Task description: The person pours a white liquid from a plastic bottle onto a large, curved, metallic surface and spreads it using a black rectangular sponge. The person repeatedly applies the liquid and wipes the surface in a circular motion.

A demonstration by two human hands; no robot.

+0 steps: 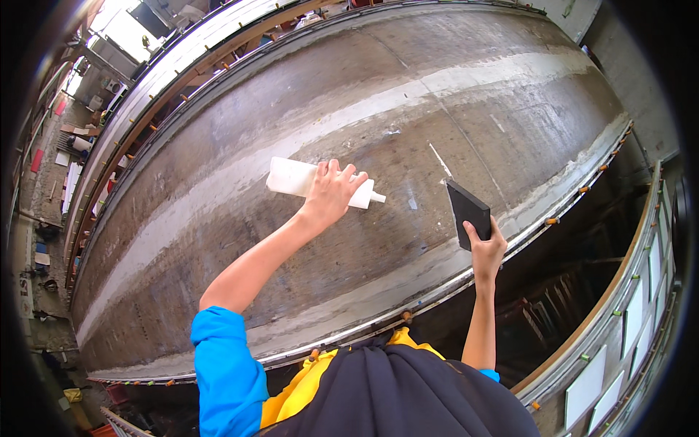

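My left hand (332,195) is wrapped round a white plastic squeeze bottle (290,177), tipped on its side with its nozzle pointing right. It is held over a large brown table (284,269) stained with pale streaks. To the right, my right hand (488,249) grips the near end of a flat black rectangular block (468,207), thumb on its face. The block stands tilted close to the table; whether its edge touches the surface I cannot tell. A thin white streak (439,156) lies on the table just beyond the block's far corner.
Small orange clips or knobs (552,221) line the table's near edge. Beyond the far edge runs another long bench (171,80). At the lower right stands a frame (619,320) with white panels. Cluttered floor (51,189) shows at the left.
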